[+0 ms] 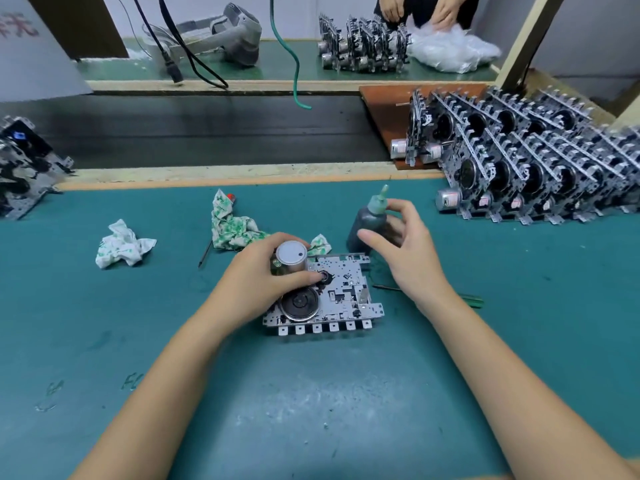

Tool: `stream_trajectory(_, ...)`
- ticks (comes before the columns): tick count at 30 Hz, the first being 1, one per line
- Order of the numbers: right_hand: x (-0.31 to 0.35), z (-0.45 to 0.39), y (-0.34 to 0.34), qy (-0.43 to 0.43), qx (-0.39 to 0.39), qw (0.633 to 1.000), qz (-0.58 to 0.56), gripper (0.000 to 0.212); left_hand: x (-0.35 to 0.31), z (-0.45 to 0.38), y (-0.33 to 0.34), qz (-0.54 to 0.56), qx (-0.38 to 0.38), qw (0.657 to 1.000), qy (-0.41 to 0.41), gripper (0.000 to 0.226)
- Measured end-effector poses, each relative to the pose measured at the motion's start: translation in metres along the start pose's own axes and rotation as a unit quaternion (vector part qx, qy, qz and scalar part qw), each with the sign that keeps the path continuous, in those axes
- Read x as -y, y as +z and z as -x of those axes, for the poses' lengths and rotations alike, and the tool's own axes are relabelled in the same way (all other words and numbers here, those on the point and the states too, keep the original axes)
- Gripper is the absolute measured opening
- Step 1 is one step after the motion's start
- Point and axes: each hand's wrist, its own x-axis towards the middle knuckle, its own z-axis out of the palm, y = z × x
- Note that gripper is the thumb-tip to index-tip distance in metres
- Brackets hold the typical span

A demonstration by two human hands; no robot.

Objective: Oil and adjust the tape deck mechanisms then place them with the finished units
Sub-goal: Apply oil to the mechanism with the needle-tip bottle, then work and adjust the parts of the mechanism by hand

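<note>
**A:** Head view puts the tape deck mechanism (332, 296) flat on the green mat (311, 410) right in front of you, its row of tabs along the near edge and the black flywheel (298, 303) at its left.

**B:** And your left hand (263, 275)?

**A:** Your fingers curl round the silver motor (292, 255) standing at the unit's far left corner, with your thumb lying across the plate beside it.

**B:** Your right hand (401, 247)?

**A:** It hovers loosely spread, fingers half bent, around the dark oil bottle (370, 221) just behind the unit. Whether you actually touch the bottle, I cannot tell; the nozzle points up.

**B:** What lies nearby?

**A:** A green-handled screwdriver (467, 300) sits under your right wrist. Two crumpled printed rags (235, 226) (122, 244) lie to the left, a thin tool (205, 254) between them.

**B:** Farther out?

**A:** Rows of stacked units (540, 168) stand on edge at the right, partly on a brown board (384, 112). Another unit (24, 168) sits at the far left. Across the black belt (225, 129), another person's hands (446, 10) handle clear plastic (450, 50) beside more units.
</note>
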Motion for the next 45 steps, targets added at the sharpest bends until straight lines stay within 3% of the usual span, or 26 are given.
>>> stream_trajectory(4,0.002,0.005,0.006,-0.035,-0.015,0.996,0.082,0.044,0.007,0.000,-0.003,0.037,0.039,0.998,0.040,0.043)
stream_trajectory(7,0.016,0.016,0.005,-0.173,-0.126,0.957,0.193,0.043,0.012,0.003,-0.002,0.098,0.037,0.993,0.055,0.043)
stream_trajectory(8,0.023,0.019,0.002,-0.228,-0.125,0.941,0.217,0.039,0.014,0.003,-0.002,0.103,0.035,0.992,0.060,0.042)
stream_trajectory(10,0.036,0.025,-0.004,-0.270,-0.008,0.933,0.239,0.042,0.014,0.003,-0.001,0.109,0.030,0.991,0.072,0.041)
stream_trajectory(12,0.046,0.030,-0.004,-0.218,0.175,0.904,0.322,0.076,0.013,0.003,-0.001,0.115,0.027,0.990,0.081,0.041)
stream_trajectory(13,0.046,0.032,-0.002,-0.184,0.250,0.867,0.390,0.098,0.013,0.003,-0.001,0.118,0.030,0.989,0.086,0.041)
stream_trajectory(15,0.039,0.035,0.002,-0.161,0.313,0.803,0.482,0.124,0.012,0.003,-0.002,0.127,0.045,0.986,0.095,0.040)
stream_trajectory(16,0.036,0.036,0.003,-0.157,0.314,0.791,0.501,0.127,0.012,0.004,-0.003,0.129,0.051,0.985,0.098,0.039)
stream_trajectory(19,0.035,0.037,0.004,-0.154,0.287,0.793,0.514,0.124,0.012,0.004,-0.005,0.126,0.058,0.984,0.114,0.036)
stream_trajectory(23,0.040,0.040,0.009,-0.203,0.247,0.794,0.517,0.105,0.009,0.007,-0.010,0.132,0.061,0.979,0.141,0.040)
stream_trajectory(26,0.045,0.042,0.007,-0.161,0.286,0.832,0.448,0.098,0.013,0.005,-0.018,0.181,0.087,0.974,0.109,0.049)
stream_trajectory(29,0.047,0.045,0.004,-0.035,0.366,0.914,0.172,0.073,0.015,0.008,-0.015,0.345,0.192,0.919,0.001,0.095)
stream_trajectory(31,0.048,0.050,0.007,0.046,0.422,0.905,-0.041,0.055,0.013,0.015,-0.007,0.425,0.272,0.862,-0.041,0.126)
stream_trajectory(32,0.047,0.053,0.010,0.074,0.442,0.887,-0.111,0.056,0.014,0.017,-0.003,0.455,0.294,0.838,-0.061,0.130)
stream_trajectory(34,0.045,0.060,0.018,0.124,0.470,0.841,-0.235,0.065,0.015,0.019,0.006,0.525,0.327,0.781,-0.079,0.104)
stream_trajectory(35,0.042,0.061,0.020,0.152,0.457,0.836,-0.261,0.058,0.014,0.021,0.009,0.554,0.334,0.758,-0.083,0.091)
stream_trajectory(36,0.041,0.060,0.020,0.168,0.434,0.851,-0.242,0.050,0.011,0.022,0.010,0.581,0.332,0.738,-0.087,0.086)
stream_trajectory(38,0.039,0.055,0.018,0.163,0.412,0.883,-0.156,0.044,0.009,0.021,0.010,0.632,0.313,0.702,-0.096,0.102)
stream_trajectory(41,0.042,0.043,0.001,0.068,0.341,0.938,-0.014,0.018,0.004,0.020,0.004,0.688,0.325,0.645,-0.064,0.103)
stream_trajectory(43,0.040,0.035,-0.020,0.015,0.241,0.964,0.109,0.019,0.004,0.019,0.004,0.699,0.330,0.631,-0.065,0.100)
stream_trajectory(45,0.030,0.027,-0.044,-0.025,0.136,0.947,0.289,0.025,0.006,0.020,0.009,0.700,0.319,0.631,-0.097,0.099)
